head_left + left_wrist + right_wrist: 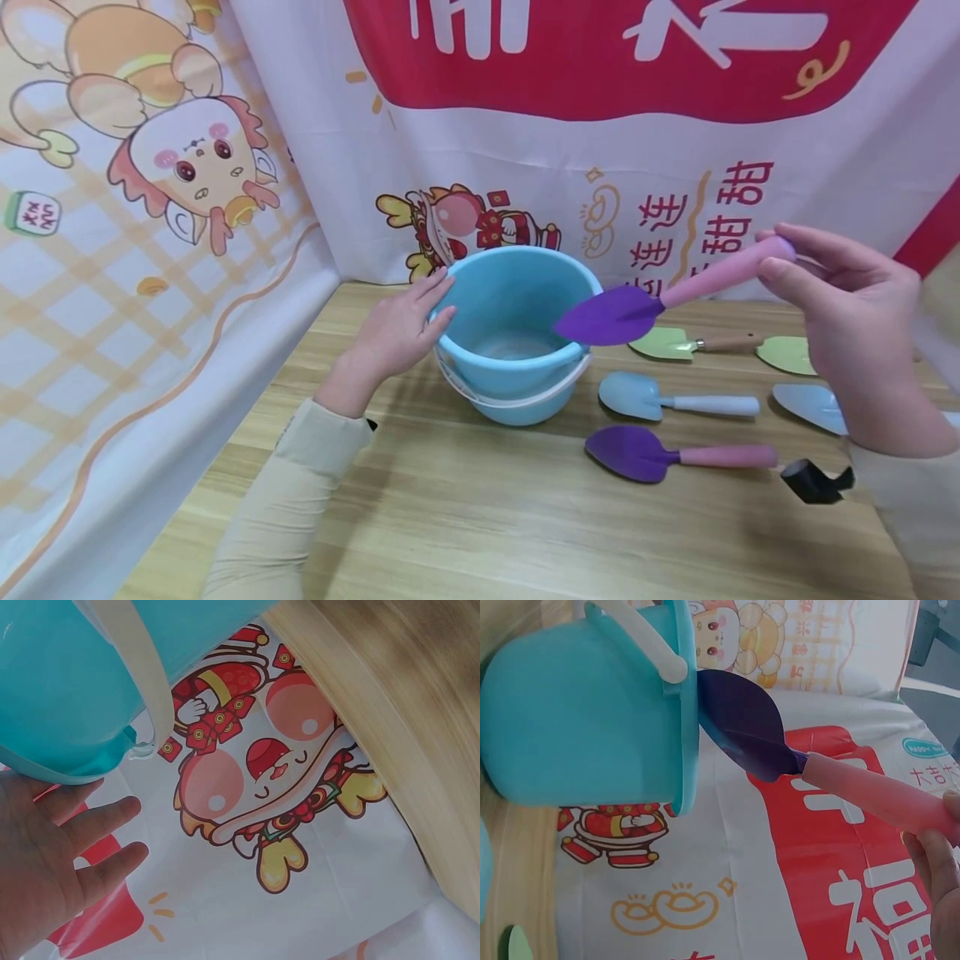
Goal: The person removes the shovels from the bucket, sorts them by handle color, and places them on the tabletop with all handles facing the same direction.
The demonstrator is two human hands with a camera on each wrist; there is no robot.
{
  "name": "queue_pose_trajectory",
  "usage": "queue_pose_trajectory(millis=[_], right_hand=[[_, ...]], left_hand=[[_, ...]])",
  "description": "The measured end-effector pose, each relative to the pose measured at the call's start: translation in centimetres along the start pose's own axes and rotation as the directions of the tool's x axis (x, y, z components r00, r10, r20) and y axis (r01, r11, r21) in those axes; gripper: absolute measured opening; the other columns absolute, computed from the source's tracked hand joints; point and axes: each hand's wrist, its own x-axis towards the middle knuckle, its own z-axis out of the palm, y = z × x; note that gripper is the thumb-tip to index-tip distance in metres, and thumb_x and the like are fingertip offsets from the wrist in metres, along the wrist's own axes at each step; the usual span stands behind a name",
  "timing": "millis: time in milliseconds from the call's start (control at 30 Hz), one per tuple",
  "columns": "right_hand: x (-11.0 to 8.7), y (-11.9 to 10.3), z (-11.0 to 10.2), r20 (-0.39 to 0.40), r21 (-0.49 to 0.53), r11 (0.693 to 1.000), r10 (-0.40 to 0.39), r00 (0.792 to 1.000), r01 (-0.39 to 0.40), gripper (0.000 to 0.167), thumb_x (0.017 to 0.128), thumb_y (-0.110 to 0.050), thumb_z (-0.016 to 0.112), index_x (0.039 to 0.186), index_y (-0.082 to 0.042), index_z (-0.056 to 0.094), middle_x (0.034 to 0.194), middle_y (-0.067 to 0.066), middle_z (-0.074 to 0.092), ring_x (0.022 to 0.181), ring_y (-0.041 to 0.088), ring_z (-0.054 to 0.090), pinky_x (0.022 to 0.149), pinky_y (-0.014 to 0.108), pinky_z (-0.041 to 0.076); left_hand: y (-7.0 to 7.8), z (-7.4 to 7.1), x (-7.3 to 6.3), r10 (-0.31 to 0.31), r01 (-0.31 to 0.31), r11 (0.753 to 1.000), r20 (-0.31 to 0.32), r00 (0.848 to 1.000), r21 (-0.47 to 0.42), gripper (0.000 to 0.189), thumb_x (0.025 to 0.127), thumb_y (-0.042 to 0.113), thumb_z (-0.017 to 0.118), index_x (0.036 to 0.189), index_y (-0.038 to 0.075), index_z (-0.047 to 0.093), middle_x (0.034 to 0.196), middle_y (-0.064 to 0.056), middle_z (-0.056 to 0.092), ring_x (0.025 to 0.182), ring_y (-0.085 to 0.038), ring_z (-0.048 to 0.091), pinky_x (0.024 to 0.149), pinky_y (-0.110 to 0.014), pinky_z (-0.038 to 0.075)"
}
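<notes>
In the head view a light blue bucket [517,392] with a white handle [525,398] stands upright on the wooden table. My left hand [401,325] rests on its left rim, fingers fairly straight; the left wrist view shows those fingers spread by the rim. With my right hand [847,308] I pinch the pink grip of a hand trowel [611,317] near its end. Its purple pointed blade tilts down over the bucket's right rim. A matching purple trowel [630,454] with a pink grip lies on the table below.
Right of the bucket lie a light blue trowel [632,395], a green trowel [663,342] with a wooden grip, another green blade [786,354] and another blue blade [810,406]. A printed cloth [480,142] hangs close behind the bucket; a second patterned cloth [150,350] stands at the left.
</notes>
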Motion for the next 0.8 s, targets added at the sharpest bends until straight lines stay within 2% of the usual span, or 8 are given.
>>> queue_pose_trajectory(millis=[167, 367, 600, 800], right_hand=[[-0.2, 0.1, -0.9, -0.018, 0.099, 0.995, 0.015, 1.000, -0.013, 0.042, 0.092, 0.009, 0.069, 0.133, 0.009, 0.063, 0.121, 0.014, 0.073, 0.106, 0.022, 0.071, 0.088, 0.027, 0.053], [-0.2, 0.2, -1.8, -0.070, 0.070, 0.997, 0.029, 0.997, -0.024, 0.042, 0.092, 0.004, 0.071, 0.134, 0.005, 0.064, 0.124, 0.012, 0.070, 0.107, 0.019, 0.069, 0.088, 0.023, 0.053], [0.1, 0.6, -3.0, -0.152, 0.154, 0.988, 0.054, 0.987, -0.031, 0.039, 0.092, 0.006, 0.071, 0.130, 0.007, 0.066, 0.120, 0.014, 0.069, 0.105, 0.019, 0.070, 0.085, 0.025, 0.055], [0.3, 1.1, -4.3, -0.186, 0.227, 0.973, 0.078, 0.979, -0.034, 0.036, 0.092, 0.010, 0.068, 0.128, 0.010, 0.066, 0.117, 0.015, 0.067, 0.105, 0.021, 0.072, 0.085, 0.027, 0.056]], left_hand=[[0.1, -0.2, -0.1, -0.009, 0.009, 1.000, 0.013, 1.000, 0.005, 0.063, 0.108, 0.044, 0.043, 0.162, 0.013, 0.033, 0.169, -0.007, 0.025, 0.150, -0.037, 0.031, 0.113, -0.060, 0.037], [0.2, -0.2, -0.1, -0.006, 0.006, 1.000, 0.009, 1.000, 0.004, 0.063, 0.108, 0.045, 0.043, 0.162, 0.013, 0.033, 0.168, -0.006, 0.025, 0.150, -0.036, 0.032, 0.113, -0.060, 0.037], [0.1, -0.1, -0.1, -0.010, 0.010, 1.000, 0.014, 1.000, 0.010, 0.065, 0.108, 0.050, 0.038, 0.162, 0.015, 0.032, 0.169, -0.004, 0.023, 0.150, -0.036, 0.031, 0.113, -0.059, 0.037], [0.1, -0.2, -0.2, -0.005, 0.005, 1.000, 0.011, 1.000, 0.013, 0.065, 0.108, 0.050, 0.038, 0.162, 0.014, 0.033, 0.169, -0.005, 0.024, 0.150, -0.036, 0.032, 0.113, -0.059, 0.037]])
